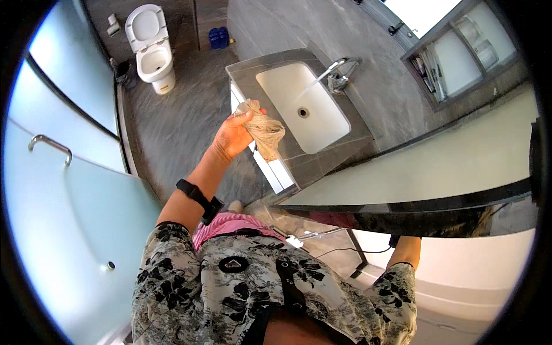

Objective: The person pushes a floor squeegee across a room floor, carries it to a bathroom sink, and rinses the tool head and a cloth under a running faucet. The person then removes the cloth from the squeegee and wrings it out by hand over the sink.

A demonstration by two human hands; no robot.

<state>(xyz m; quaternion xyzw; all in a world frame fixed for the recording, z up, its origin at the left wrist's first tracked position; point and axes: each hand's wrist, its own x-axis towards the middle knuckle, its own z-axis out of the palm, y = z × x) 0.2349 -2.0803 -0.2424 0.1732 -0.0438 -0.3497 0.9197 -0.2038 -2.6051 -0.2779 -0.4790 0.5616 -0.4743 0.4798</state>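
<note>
My left hand [235, 131] grips a bunched, wet-looking beige cloth [264, 129] at the near edge of the dark stone washbasin counter [308, 166]. The cloth hangs from my fingers, left of the white rectangular basin [302, 105]. From the chrome faucet [343, 71] a thin stream of water runs down into the basin, towards the round drain [303, 112]. My right forearm reaches behind a dark polished edge [388, 215] at the lower right, which hides my right hand.
A white toilet [153, 56] with its lid raised stands at the far left, with blue slippers [218, 38] nearby. A frosted glass door [90, 194] with a metal handle [49, 145] is on my left. White drawer fronts [271, 172] lie below the counter. An open wall cabinet [461, 56] holds toiletries.
</note>
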